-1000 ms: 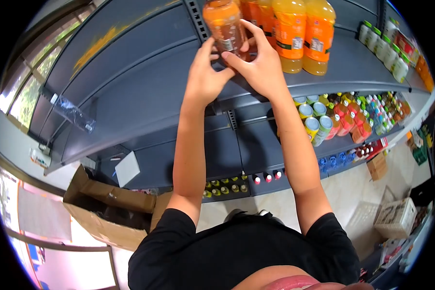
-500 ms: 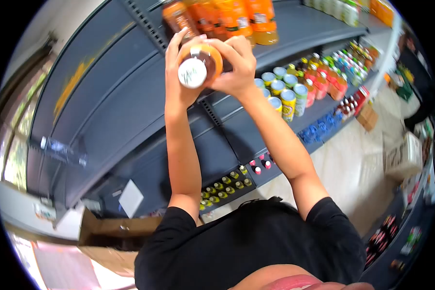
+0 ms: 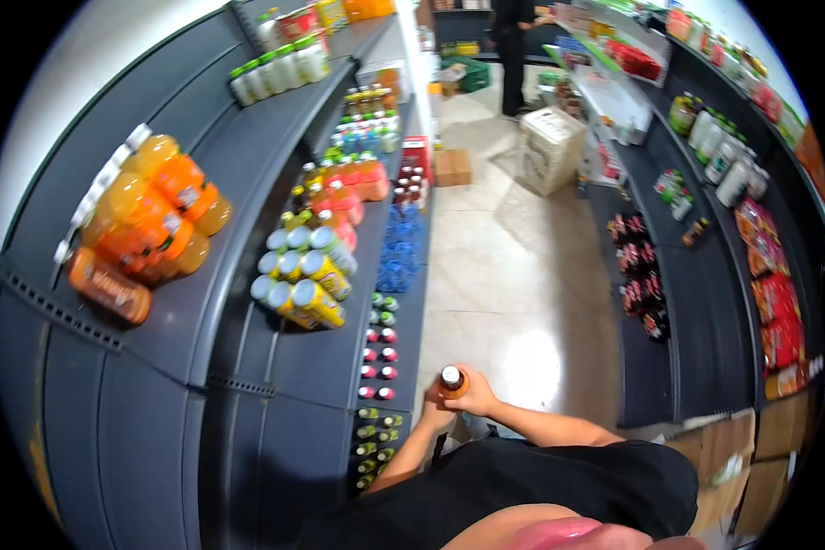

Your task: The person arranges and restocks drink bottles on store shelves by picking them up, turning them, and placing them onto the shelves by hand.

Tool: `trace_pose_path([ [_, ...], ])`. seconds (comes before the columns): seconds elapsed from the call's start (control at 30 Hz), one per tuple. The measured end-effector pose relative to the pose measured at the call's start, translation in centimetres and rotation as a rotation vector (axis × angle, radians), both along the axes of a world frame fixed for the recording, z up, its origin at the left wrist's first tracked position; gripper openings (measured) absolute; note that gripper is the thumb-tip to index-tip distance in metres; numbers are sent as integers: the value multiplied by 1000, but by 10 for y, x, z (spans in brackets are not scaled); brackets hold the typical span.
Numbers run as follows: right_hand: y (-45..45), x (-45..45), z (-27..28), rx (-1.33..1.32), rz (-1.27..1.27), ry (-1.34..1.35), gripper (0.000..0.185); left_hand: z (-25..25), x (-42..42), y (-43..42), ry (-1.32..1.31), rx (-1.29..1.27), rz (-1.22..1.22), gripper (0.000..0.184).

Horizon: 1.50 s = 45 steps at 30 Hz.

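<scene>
A bottle point(image 3: 452, 382) with a white cap and brownish-orange contents stands about upright in front of my body, seen from above. My right hand point(image 3: 477, 392) is wrapped round its right side. From the left, my left hand point(image 3: 437, 409) closes on the same bottle, lower down; part of its fingers is hidden. Up on the left shelf are large orange drink bottles point(image 3: 147, 220), and a smaller brown-orange bottle point(image 3: 108, 286) stands at their near end.
Left shelving point(image 3: 220, 202) carries yellow cans point(image 3: 307, 284), pink bottles point(image 3: 344, 202) and blue-wrapped bottles point(image 3: 400, 247). A tiled aisle point(image 3: 486, 284) runs ahead to a white box point(image 3: 552, 147), a brown carton point(image 3: 452, 167) and a standing person point(image 3: 511, 55). Right shelving holds dark-red packs point(image 3: 637, 275).
My view has swung right, from the left shelf towards the aisle. Both hands have come down and away from the upper shelf, with the bottle still held between them.
</scene>
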State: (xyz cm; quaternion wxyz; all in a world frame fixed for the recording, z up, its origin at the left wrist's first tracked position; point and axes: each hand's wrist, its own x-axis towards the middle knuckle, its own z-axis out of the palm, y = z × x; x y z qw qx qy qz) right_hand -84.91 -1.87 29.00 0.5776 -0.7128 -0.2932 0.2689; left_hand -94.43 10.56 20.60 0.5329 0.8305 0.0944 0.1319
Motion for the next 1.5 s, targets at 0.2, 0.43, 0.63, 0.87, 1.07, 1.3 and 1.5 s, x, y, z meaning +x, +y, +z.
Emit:
trace_pose_path([
  [0.2, -139, -13, -134, -621, -297, 193, 62, -159, 23, -120, 699, -590, -558, 53],
  [0.43, -223, 9, -162, -367, -324, 250, 65, -127, 79, -167, 720, -448, -856, 41],
  [0.63, -267, 80, -107, -453, -423, 93, 69, -139, 170, -212, 644, -574, -1034, 53],
  [0.87, -338, 133, -74, -273, -813, 51, 64, -112, 286, -288, 409, -261, -1238, 59],
  [1.07, -382, 186, -58, -293, -1262, 61, 57, -81, 320, -345, 930, -214, -1043, 60],
  [1.3, -428, 268, -25, -177, -1393, -58, 49, -43, 404, -390, 707, -619, -984, 62],
  [1.5, -484, 356, 33, -132, -1073, -37, 105, 21, 516, -452, 368, -591, -1023, 70],
])
